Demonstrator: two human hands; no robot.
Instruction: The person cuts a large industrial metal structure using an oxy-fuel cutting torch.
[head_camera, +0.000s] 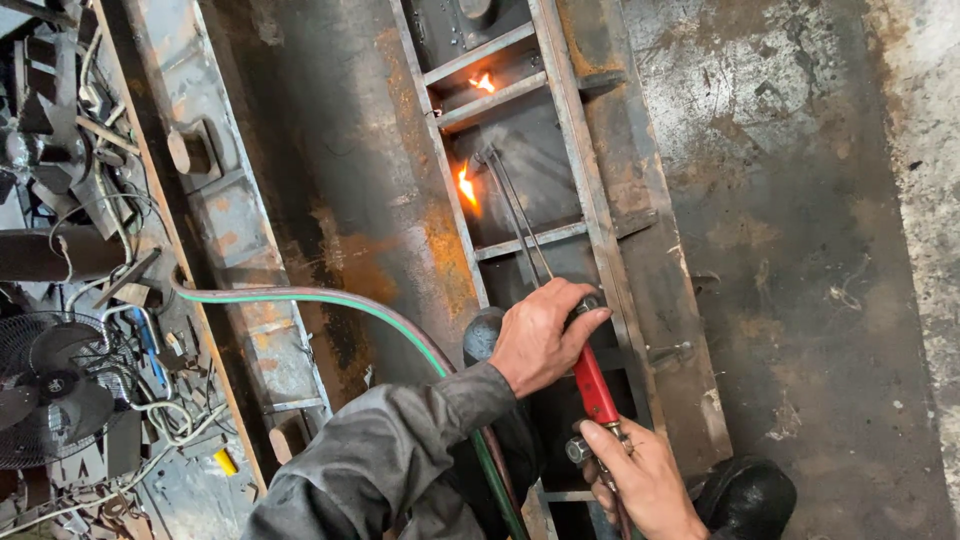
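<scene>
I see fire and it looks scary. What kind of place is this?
Most likely a metal workshop. Both hands, left hand and right hand, hold a red-handled cutting torch whose flame burns on a rusty steel frame. Gas hoses and a fan lie nearby.

a black fan stands at the left among tangled cables and metal scrap.

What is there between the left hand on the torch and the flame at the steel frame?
In the head view, only the torch's thin metal tubes run from the left hand to the flame, crossing one crossbar of the frame.
</scene>
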